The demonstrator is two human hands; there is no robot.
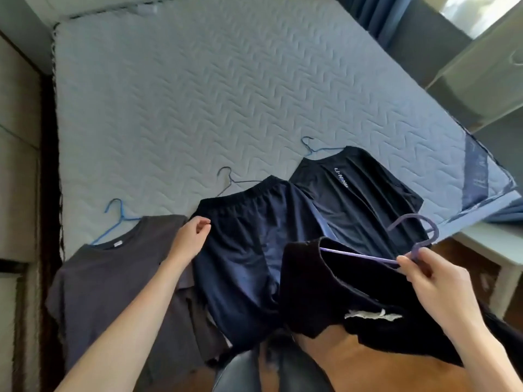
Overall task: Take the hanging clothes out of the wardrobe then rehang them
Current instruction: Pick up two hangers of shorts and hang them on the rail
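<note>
so the person is standing at the foot of the bed (198,94), which has a quilted grey-blue cover, and three pieces are laid out in a row along its near edge, each on a hanger. on the left is a grey t-shirt (113,278) on a bright blue hanger (116,219). in the middle are navy shorts (249,236) with a dark wire hanger (230,179) poking out above the waistband. on the right is a black li-ning top (362,193) on a thin blue hanger (310,147). the t-shirt and the navy shorts overlap a bit, and the shorts' far side lies over the li-ning piece.

the right grip (433,278) is closed around the neck of a purple hanger (357,254), thumb and fingers pinching it just under the hook. it's held up above the bed's corner, with a black garment (325,292) draped from it that has a white print (373,314) low down.

the left grip (189,239) is stretched out to the left corner of the navy shorts' waistband with the fingers curled in. honestly can't tell if it's pinching the fabric or just touching it.

brown wooden floor (368,363) shows below, and a blue curtain (376,12) hangs at the top right.
</note>
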